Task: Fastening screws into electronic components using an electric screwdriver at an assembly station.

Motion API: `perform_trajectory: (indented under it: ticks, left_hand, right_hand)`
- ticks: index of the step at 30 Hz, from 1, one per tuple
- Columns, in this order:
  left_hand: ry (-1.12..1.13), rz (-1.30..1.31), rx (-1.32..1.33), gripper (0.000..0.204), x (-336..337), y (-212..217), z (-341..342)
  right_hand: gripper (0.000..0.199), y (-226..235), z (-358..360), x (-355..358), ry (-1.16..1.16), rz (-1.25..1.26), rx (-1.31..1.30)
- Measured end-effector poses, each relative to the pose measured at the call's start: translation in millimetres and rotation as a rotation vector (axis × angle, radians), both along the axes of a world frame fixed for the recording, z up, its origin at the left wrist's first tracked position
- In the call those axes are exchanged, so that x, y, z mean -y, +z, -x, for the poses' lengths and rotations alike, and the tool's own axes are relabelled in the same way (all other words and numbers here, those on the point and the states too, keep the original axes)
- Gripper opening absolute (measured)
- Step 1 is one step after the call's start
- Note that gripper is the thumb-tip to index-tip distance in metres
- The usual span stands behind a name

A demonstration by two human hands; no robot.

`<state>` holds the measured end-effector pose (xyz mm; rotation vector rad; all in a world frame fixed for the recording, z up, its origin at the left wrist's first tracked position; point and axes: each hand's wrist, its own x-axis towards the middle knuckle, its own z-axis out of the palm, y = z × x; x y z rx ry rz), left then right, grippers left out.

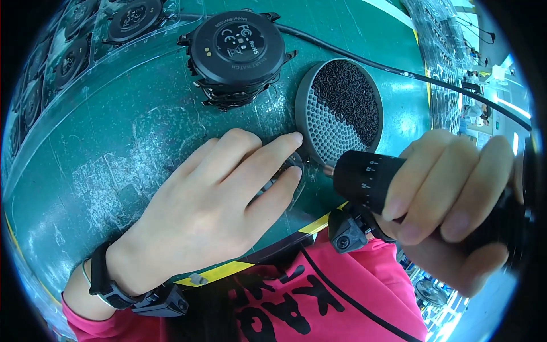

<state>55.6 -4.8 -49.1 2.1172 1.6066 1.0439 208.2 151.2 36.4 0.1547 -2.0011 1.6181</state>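
Note:
My right hand [441, 188] is wrapped round a black electric screwdriver [364, 178], whose metal tip points left toward my other hand. My left hand [208, 199] lies over a small dark round watch part [292, 161] on the green mat, its fingers curled about the edge. Most of that part is hidden under the fingers. Just beyond the screwdriver tip sits a round grey dish [327, 128] with a honeycomb of holes, partly covered by many tiny black screws. Farther back, several black smartwatch bodies are stacked, the top one [236, 48] back side up.
Clear plastic trays [85, 48] with watch bodies stand at the far left. A black cable [353, 56] runs across the back to the right. Yellow-black tape [228, 272] marks the near table edge. More clear trays [441, 62] line the far right.

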Motion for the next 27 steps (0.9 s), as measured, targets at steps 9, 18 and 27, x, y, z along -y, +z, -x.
perform_trajectory:
  ticks: [9,18,27]
  left_hand:
    - [0.020,-0.001,-0.005,0.046,9,0,2]
    - [0.021,0.003,-0.057,0.050,10,8,7]
    - [0.042,0.016,-0.014,0.051,6,6,5]
  right_hand:
    - [0.052,-13,11,20,0.010,-0.038,-0.079]
    - [0.040,-13,3,-8,-0.059,0.171,-0.282]
    - [0.038,-13,-9,-27,-0.266,0.051,-0.250]
